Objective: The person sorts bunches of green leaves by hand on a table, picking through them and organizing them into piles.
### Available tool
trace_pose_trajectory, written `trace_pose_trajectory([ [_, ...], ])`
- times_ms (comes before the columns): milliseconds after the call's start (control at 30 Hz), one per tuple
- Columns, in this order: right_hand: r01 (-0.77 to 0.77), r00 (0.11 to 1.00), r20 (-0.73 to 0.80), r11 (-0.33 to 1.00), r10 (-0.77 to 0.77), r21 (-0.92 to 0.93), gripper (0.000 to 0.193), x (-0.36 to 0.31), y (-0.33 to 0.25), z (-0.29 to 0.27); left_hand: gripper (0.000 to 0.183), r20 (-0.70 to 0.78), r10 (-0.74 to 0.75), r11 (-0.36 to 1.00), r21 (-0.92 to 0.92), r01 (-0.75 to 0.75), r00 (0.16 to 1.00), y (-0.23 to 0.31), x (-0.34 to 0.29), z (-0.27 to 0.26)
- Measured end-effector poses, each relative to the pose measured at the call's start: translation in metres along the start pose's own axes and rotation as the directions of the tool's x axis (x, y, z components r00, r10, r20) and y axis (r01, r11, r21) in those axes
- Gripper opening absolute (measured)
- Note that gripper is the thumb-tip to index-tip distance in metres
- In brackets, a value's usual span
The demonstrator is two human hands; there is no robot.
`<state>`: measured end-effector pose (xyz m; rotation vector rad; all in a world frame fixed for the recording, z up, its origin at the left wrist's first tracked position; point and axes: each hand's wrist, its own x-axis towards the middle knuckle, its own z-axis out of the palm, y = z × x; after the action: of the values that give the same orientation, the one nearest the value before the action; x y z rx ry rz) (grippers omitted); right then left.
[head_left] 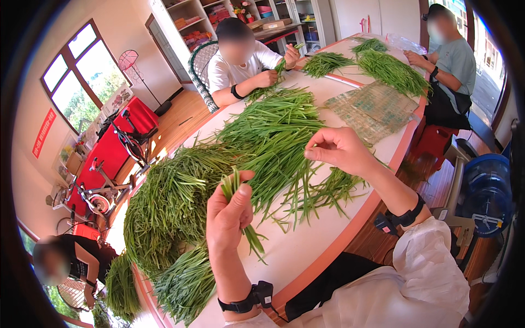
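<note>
My left hand (pixel 225 218) is closed around a small bundle of garlic chives (pixel 253 242), whose ends stick out above and below the fist. My right hand (pixel 342 152) is raised over the table with thumb and fingertips pinched together. Whatever lies in that pinch, if anything, is too small to make out. Below and beyond the hands spreads a long heap of loose chives (pixel 284 128). A bigger, tangled mound of chives (pixel 158 210) rises left of my left hand. Another batch of chives (pixel 186 284) lies at the near table edge, and scattered chives (pixel 333 191) are under my right hand.
A long white table (pixel 350 216) with a pink edge carries everything. A woven green-beige sack (pixel 374 109) lies flat beyond my right hand, before more chives (pixel 391 71). Co-workers sit across (pixel 240 65), at far right (pixel 451 65) and at lower left (pixel 76 268). A blue water bottle (pixel 486 191) stands at right.
</note>
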<state>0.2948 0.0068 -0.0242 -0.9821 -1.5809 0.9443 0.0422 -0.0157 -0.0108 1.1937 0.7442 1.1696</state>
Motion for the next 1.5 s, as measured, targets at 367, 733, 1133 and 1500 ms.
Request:
trace_pose_trajectory([
  [367, 0.285, 0.953, 0.144, 0.949, -0.266, -0.137, 0.019, 0.021, -0.035, 0.064, 0.020, -0.069, 0.017, 0.957, 0.289, 0.004, 0.997, -0.006, 0.004, 0.005],
  [733, 0.090, 0.980, 0.166, 0.991, -0.106, 0.098, 0.018, 0.025, -0.012, 0.069, 0.010, -0.172, -0.037, 0.956, 0.280, 0.085, 0.984, -0.008, 0.008, 0.002],
  [1133, 0.000, 0.953, 0.293, 0.971, -0.072, 0.238, 0.024, 0.028, -0.014, 0.064, 0.011, -0.094, -0.098, 0.949, 0.292, 0.122, 0.991, -0.006, 0.008, 0.000],
  [1500, 0.032, 0.980, 0.193, 0.993, -0.054, 0.115, 0.022, 0.026, -0.009, 0.063, 0.025, -0.117, -0.066, 0.963, 0.253, 0.094, 0.991, -0.005, 0.007, 0.002],
])
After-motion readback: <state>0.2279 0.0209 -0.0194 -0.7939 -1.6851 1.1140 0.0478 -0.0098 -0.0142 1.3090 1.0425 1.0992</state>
